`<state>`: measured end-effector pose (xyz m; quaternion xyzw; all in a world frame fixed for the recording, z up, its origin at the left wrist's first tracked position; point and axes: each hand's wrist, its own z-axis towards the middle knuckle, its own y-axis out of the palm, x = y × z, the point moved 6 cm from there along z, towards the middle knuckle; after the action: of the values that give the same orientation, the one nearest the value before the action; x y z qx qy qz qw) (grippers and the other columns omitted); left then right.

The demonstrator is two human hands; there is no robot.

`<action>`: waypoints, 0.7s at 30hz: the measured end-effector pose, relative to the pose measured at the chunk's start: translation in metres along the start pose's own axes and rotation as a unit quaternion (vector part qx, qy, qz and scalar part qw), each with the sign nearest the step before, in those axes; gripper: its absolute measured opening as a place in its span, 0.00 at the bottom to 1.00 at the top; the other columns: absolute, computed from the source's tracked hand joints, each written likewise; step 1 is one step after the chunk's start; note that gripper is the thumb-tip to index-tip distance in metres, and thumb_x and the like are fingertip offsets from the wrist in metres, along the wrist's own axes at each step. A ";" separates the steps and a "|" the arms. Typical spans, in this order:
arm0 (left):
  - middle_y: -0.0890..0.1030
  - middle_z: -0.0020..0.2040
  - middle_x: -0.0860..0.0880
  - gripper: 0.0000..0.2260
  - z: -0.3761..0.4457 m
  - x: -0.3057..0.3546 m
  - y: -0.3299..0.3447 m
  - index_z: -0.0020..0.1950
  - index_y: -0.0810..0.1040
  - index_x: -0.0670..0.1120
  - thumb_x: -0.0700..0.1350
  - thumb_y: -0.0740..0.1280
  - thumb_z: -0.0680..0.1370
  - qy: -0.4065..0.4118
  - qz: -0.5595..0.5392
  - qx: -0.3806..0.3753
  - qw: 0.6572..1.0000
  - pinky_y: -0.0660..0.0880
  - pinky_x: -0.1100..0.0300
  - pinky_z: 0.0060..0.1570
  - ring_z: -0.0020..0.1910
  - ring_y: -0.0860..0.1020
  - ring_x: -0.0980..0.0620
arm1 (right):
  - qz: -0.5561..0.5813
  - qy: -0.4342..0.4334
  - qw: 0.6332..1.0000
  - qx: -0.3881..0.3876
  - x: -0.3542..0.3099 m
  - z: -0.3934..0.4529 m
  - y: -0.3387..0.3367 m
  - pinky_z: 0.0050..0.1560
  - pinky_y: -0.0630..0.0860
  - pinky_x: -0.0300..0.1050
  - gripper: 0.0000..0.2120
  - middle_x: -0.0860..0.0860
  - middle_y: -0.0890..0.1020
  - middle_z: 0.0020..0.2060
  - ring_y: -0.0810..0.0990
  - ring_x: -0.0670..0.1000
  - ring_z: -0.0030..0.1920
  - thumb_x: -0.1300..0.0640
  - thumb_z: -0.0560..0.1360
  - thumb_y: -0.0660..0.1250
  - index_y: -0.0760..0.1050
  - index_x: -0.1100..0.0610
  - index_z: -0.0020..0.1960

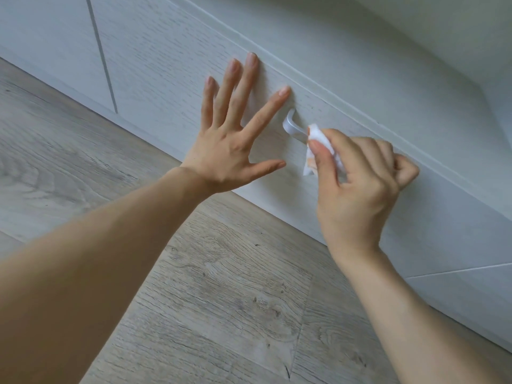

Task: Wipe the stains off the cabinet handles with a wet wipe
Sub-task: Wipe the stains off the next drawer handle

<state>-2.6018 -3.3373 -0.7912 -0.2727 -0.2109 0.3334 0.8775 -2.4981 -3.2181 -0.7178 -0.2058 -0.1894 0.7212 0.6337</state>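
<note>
A silver handle (293, 126) sticks out from the front of a low pale wood-grain drawer (171, 87). My right hand (357, 184) pinches a crumpled white wet wipe (318, 139) with an orange smear on it and holds it against the handle's right part, which the wipe and my fingers hide. Left of the handle, my left hand (235, 134) presses flat on the drawer front with its fingers spread and straight. Its index fingertip lies just above the handle's left end.
The cabinet (415, 87) runs diagonally across the view, with a neighbouring panel (50, 42) to the left past a vertical seam. Below lies a grey wood-look floor (221, 300). A plinth strip (443, 306) runs along the cabinet's foot.
</note>
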 end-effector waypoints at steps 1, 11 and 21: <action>0.54 0.72 0.27 0.39 -0.001 -0.002 0.000 0.76 0.56 0.46 0.68 0.59 0.74 0.004 0.002 0.000 1.000 0.45 0.35 0.69 0.71 0.49 0.30 | 0.010 0.015 1.000 0.011 0.004 -0.004 -0.004 0.46 0.60 0.46 0.07 0.47 0.80 0.36 0.74 0.49 0.39 0.52 0.78 0.66 0.81 0.53 0.49; 0.55 0.73 0.29 0.38 -0.003 -0.008 -0.003 0.77 0.57 0.46 0.68 0.58 0.75 0.021 0.001 -0.016 1.000 0.46 0.36 0.70 0.72 0.50 0.32 | -0.006 -0.150 0.988 -0.030 0.014 -0.005 -0.011 0.45 0.65 0.49 0.08 0.51 0.83 0.40 0.76 0.51 0.42 0.58 0.79 0.65 0.80 0.58 0.56; 0.57 0.72 0.28 0.38 -0.002 -0.008 0.000 0.76 0.57 0.46 0.68 0.59 0.74 0.023 0.012 0.011 1.000 0.47 0.35 0.69 0.71 0.52 0.31 | 0.042 -0.118 0.992 -0.022 0.001 0.006 0.000 0.42 0.67 0.45 0.08 0.54 0.82 0.34 0.73 0.51 0.40 0.58 0.78 0.67 0.82 0.61 0.49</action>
<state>-2.6064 -3.3431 -0.7941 -0.2730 -0.1839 0.3397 0.8810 -2.5016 -3.2176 -0.7132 -0.1411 -0.2694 0.7620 0.5717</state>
